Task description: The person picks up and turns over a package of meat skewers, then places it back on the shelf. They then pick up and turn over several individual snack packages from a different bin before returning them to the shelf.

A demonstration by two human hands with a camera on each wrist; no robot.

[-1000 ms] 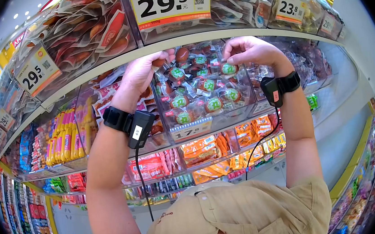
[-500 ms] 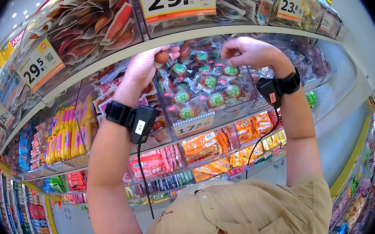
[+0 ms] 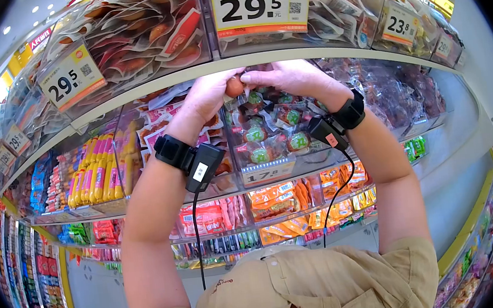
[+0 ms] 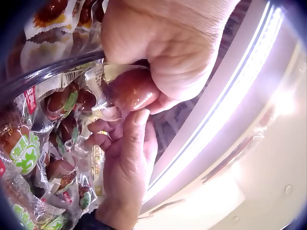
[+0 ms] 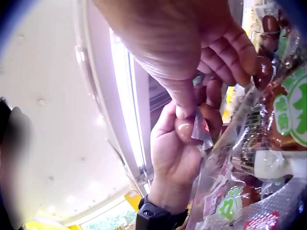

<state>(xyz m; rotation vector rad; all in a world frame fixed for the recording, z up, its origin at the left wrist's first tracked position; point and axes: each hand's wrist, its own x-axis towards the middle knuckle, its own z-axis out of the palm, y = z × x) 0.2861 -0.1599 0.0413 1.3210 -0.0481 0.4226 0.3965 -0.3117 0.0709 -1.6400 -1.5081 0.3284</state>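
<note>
A brown, egg-like item in clear wrapping point(image 3: 235, 87) is held by the left hand point(image 3: 210, 98), above the bin of green-labelled packets point(image 3: 299, 142). The right hand point(image 3: 302, 81) meets it from the other side, thumb at the wrapper. In the left wrist view the glossy brown item point(image 4: 134, 90) lies against the left palm point(image 4: 168, 43), and the right hand point(image 4: 127, 163) reaches its end. From the right wrist view, the left fingers curl round the item point(image 5: 184, 129) while the right thumb and fingers point(image 5: 192, 62) pinch its wrapper.
A white shelf edge point(image 3: 151, 86) runs just above the hands, with a lit strip point(image 4: 216, 105) beneath it. Higher bins carry price signs point(image 3: 262, 7). Yellow packets point(image 3: 91, 172) fill a bin at the left; orange packs point(image 3: 274, 196) lie on the tier below.
The right hand has moved left from over the bin to the item in the left hand, so the hands now meet. The head view has shifted, with the shelves lower and further right.
</note>
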